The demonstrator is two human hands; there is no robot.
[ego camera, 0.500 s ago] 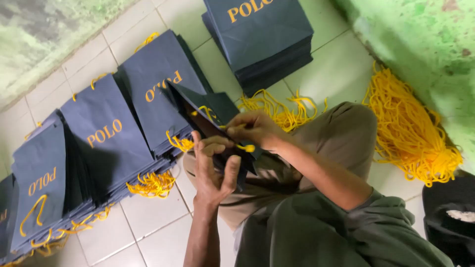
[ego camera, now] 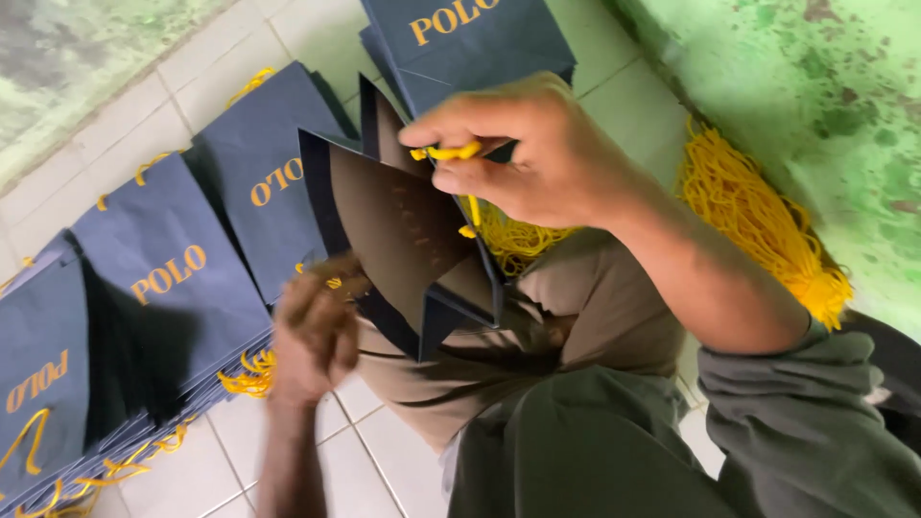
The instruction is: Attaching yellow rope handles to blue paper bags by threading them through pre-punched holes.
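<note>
Head view. Right hand [ego camera: 537, 153]: fingers pinched on yellow cord [ego camera: 446, 152] at bag [ego camera: 403, 230] top edge. Left hand [ego camera: 312, 331]: blurred, closed on bag's lower side. Bag: navy, open, above lap. Bag stacks [ego camera: 173, 288] on tile floor [ego camera: 288, 451]. Cord pile [ego camera: 758, 211] by green wall [ego camera: 815, 86].

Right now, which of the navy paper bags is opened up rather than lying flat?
The navy bag held between the left hand and right hand: its dark inside shows. The bags on the tiled floor lie flat in stacks.
</note>
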